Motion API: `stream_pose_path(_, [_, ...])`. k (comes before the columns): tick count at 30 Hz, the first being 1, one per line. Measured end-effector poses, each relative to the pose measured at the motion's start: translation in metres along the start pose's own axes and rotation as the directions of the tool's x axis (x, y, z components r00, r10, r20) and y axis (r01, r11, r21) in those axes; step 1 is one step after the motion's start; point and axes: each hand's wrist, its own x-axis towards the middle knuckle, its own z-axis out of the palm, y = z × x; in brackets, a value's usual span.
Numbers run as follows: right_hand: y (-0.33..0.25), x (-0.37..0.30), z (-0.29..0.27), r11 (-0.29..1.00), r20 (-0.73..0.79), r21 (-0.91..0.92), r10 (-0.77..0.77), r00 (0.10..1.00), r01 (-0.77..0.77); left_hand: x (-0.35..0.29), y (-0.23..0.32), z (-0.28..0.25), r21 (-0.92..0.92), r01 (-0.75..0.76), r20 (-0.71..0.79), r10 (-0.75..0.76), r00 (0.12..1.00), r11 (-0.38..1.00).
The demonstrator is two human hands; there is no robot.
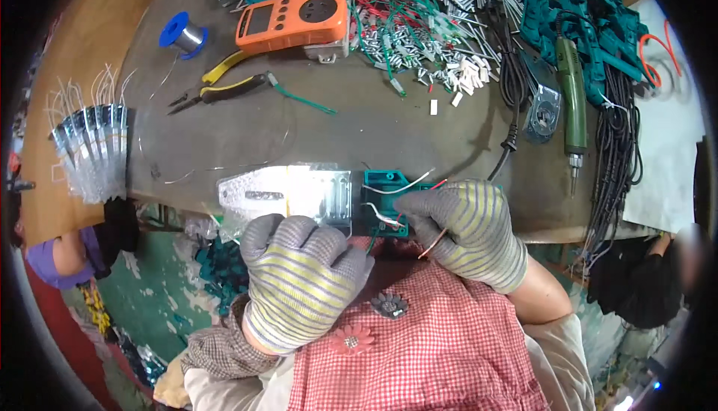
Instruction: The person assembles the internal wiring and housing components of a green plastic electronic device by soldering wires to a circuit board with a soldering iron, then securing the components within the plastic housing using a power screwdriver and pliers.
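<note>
Both hands wear grey gloves with yellow-green stripes. My left hand [303,280] is curled over the near edge of a silver metal plate [318,186] with a slot and ridges. A teal plastic housing [383,181] adjoins the plate's right end, and several thin wires come out of it. My right hand [475,235] is closed at the housing's right side, its thumb and fingertips pinching a brownish wire [434,243]. A white wire [407,185] and a red-tipped one stick out beside those fingers. The glove hides part of the housing.
Farther back lie an orange multimeter [292,22], yellow-handled pliers [217,91], a solder spool [184,37] and piled small metal parts [419,44]. At right are a green electric screwdriver [572,97], black cables [613,157] and teal housings. Clear-wrapped parts [93,145] fan out at left.
</note>
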Motion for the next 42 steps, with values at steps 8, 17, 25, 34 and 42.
stream_pose_path(8, [-0.008, 0.009, 0.001, 0.998, 0.035, -0.056, 0.005, 0.999, -0.003, 0.012, 0.013, 0.022, 0.063, 0.124, -0.163, -0.113, 0.980, 0.990])
stream_pose_path(17, [-0.006, 0.009, 0.006, 0.995, 0.062, -0.102, 0.014, 0.998, -0.008, 0.010, 0.024, 0.002, 0.003, 0.204, 0.025, -0.204, 0.979, 0.979])
stream_pose_path(25, [0.001, 0.009, 0.012, 0.994, 0.104, -0.076, -0.076, 0.992, 0.084, 0.004, 0.028, 0.018, -0.024, 0.294, -0.017, -0.295, 0.955, 0.955])
stream_pose_path(34, [-0.005, 0.022, 0.001, 0.995, 0.325, -0.098, 0.059, 0.944, -0.028, 0.012, 0.030, 0.017, -0.007, 0.309, 0.098, -0.307, 0.947, 0.951])
stream_pose_path(42, [-0.009, 0.017, -0.006, 0.995, 0.131, -0.021, 0.095, 0.987, -0.093, 0.021, -0.024, 0.010, -0.625, 0.328, -0.118, -0.501, 0.857, 0.708])
